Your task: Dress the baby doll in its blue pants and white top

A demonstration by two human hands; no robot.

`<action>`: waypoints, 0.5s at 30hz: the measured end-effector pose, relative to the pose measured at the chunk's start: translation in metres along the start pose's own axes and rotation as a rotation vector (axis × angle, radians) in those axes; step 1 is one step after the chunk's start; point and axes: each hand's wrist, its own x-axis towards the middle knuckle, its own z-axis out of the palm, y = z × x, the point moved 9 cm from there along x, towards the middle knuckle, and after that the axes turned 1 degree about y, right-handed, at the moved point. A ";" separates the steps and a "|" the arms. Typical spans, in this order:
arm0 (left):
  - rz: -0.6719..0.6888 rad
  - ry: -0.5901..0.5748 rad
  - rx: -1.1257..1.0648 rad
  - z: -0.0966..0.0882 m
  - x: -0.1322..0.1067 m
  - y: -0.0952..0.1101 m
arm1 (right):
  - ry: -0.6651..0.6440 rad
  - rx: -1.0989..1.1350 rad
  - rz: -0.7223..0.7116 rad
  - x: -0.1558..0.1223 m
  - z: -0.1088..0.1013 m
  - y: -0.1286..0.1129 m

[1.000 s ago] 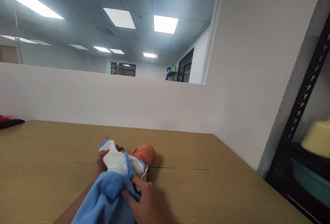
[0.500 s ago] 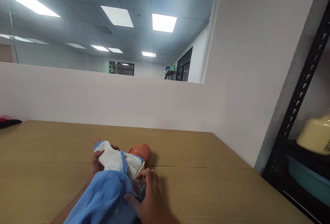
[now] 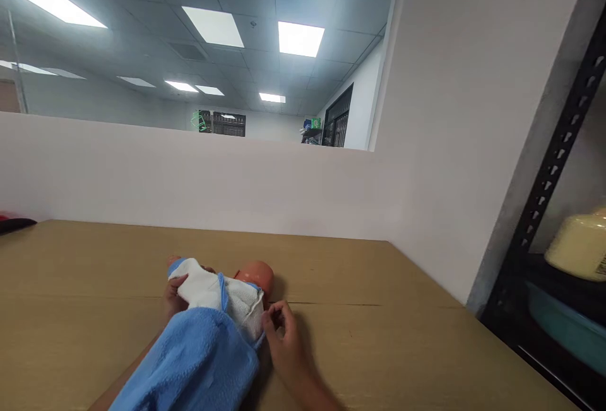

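Observation:
A baby doll [image 3: 253, 275] with an orange head lies on the wooden table [image 3: 379, 335], dressed in a white garment with blue trim [image 3: 213, 291]. A blue fleece cloth [image 3: 199, 360] covers its lower half and trails toward me. My left hand [image 3: 173, 300] is wrapped around the doll's white sleeve on the far left side, mostly hidden by cloth. My right hand [image 3: 284, 335] rests just right of the doll, fingers curled in a pinch at the garment's edge.
A white partition [image 3: 189, 177] runs along the table's far side, and a wall stands to the right. A black metal shelf [image 3: 553, 196] at right holds a pale yellow container [image 3: 580, 250] and a teal tub [image 3: 563, 326]. A red and black object [image 3: 14, 221] sits far left.
My right hand has slid off the blue cloth to the doll's right side and now pinches the garment edge. The doll and left hand have shifted slightly left.

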 end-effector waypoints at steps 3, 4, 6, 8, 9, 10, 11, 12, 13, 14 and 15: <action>0.002 0.047 0.011 0.003 -0.004 0.000 | 0.125 0.037 0.015 0.007 -0.021 0.006; 0.000 0.046 0.016 0.007 -0.008 -0.002 | 0.160 0.044 0.018 0.008 -0.027 0.005; -0.001 0.034 0.022 0.017 -0.016 -0.007 | 0.200 0.049 0.021 0.010 -0.033 -0.004; -0.013 -0.001 0.041 0.030 -0.026 -0.015 | 0.184 0.028 0.008 0.010 -0.032 -0.023; -0.035 -0.040 0.069 0.037 -0.030 -0.021 | 0.158 0.001 -0.006 0.010 -0.029 -0.037; -0.070 -0.092 0.113 0.046 -0.035 -0.029 | 0.123 -0.036 -0.024 0.010 -0.024 -0.051; -0.113 -0.152 0.172 0.054 -0.041 -0.037 | 0.089 -0.077 -0.040 0.011 -0.020 -0.065; -0.154 -0.212 0.242 0.061 -0.047 -0.045 | 0.057 -0.112 -0.047 0.012 -0.017 -0.078; -0.179 -0.262 0.316 0.066 -0.053 -0.051 | 0.020 -0.138 -0.049 0.013 -0.014 -0.087; -0.184 -0.298 0.393 0.071 -0.059 -0.056 | -0.019 -0.158 -0.047 0.015 -0.012 -0.094; -0.175 -0.321 0.473 0.074 -0.064 -0.058 | -0.060 -0.175 -0.045 0.018 -0.011 -0.098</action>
